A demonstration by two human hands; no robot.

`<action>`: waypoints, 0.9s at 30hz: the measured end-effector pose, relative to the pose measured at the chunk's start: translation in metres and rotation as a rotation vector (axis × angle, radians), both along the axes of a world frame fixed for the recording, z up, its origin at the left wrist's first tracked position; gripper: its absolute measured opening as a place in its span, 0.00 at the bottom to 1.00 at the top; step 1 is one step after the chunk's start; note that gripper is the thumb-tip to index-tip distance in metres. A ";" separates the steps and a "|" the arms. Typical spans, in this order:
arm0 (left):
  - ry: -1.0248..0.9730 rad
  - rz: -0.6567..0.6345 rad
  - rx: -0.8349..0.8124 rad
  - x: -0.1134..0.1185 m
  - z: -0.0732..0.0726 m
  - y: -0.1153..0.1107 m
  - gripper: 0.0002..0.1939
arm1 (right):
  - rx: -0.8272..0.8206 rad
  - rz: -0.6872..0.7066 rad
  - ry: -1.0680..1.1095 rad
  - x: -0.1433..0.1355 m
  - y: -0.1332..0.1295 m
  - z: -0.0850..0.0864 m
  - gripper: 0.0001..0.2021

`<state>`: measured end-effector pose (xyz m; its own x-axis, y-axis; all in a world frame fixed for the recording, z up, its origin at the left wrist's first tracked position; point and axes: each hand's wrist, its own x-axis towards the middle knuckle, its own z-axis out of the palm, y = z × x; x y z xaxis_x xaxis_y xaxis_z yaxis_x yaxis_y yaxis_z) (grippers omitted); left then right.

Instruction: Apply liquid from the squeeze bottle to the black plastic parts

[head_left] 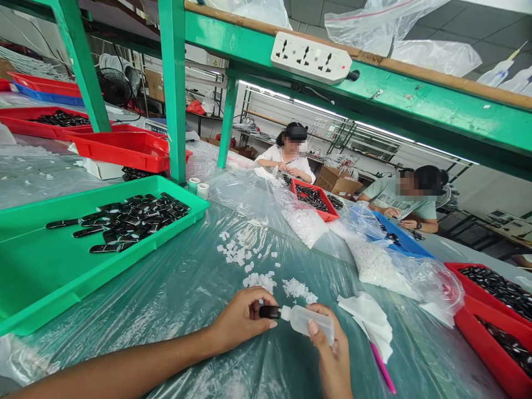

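Note:
My left hand (249,316) is closed around a small glossy black plastic part (270,312), held between thumb and fingers above the table. In my right hand (330,338) lies a translucent white squeeze bottle (305,321), tilted on its side. Its nozzle points left and meets, or nearly meets, the end of the black part; contact is too small to tell. Just beyond my hands are piles of small white pieces (260,281) and finer white bits (298,290). A green tray (100,277) on the left holds many similar black parts (137,216).
A white cloth (372,321) and a pink pen-like tool (382,368) lie to the right. Red trays (482,327) of black parts stand at the far right. Bags of white pieces (382,269) lie across the table. A green shelf frame (249,47) crosses overhead. Two people work opposite.

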<state>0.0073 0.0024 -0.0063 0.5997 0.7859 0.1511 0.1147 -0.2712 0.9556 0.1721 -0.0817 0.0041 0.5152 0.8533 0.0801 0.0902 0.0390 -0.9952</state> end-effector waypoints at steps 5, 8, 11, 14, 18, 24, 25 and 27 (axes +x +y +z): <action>-0.001 -0.006 -0.003 0.000 0.000 0.000 0.09 | 0.015 0.002 -0.015 0.001 0.000 -0.002 0.18; -0.001 -0.002 0.005 -0.001 -0.001 0.000 0.10 | 0.031 0.030 -0.030 0.002 0.000 -0.003 0.17; -0.005 -0.006 0.020 -0.001 -0.002 0.000 0.10 | 0.031 0.034 -0.034 0.002 -0.001 -0.002 0.17; -0.001 -0.016 0.032 -0.001 -0.001 0.001 0.10 | 0.041 -0.006 -0.050 0.000 -0.001 -0.002 0.17; 0.010 -0.013 0.065 0.000 -0.002 0.001 0.09 | 0.062 -0.035 -0.096 -0.002 -0.001 -0.003 0.17; 0.030 -0.019 0.078 0.000 -0.002 0.001 0.07 | 0.063 -0.049 -0.167 -0.003 -0.003 -0.004 0.16; 0.033 -0.017 0.080 0.000 -0.002 0.001 0.07 | 0.065 -0.050 -0.176 -0.003 -0.003 -0.004 0.16; 0.040 -0.014 0.081 0.000 -0.001 0.001 0.07 | 0.066 -0.047 -0.191 -0.003 -0.003 -0.004 0.16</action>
<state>0.0071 0.0033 -0.0075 0.6170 0.7638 0.1896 0.1482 -0.3494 0.9252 0.1688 -0.0852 -0.0001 0.5248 0.8181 0.2352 0.2802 0.0950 -0.9552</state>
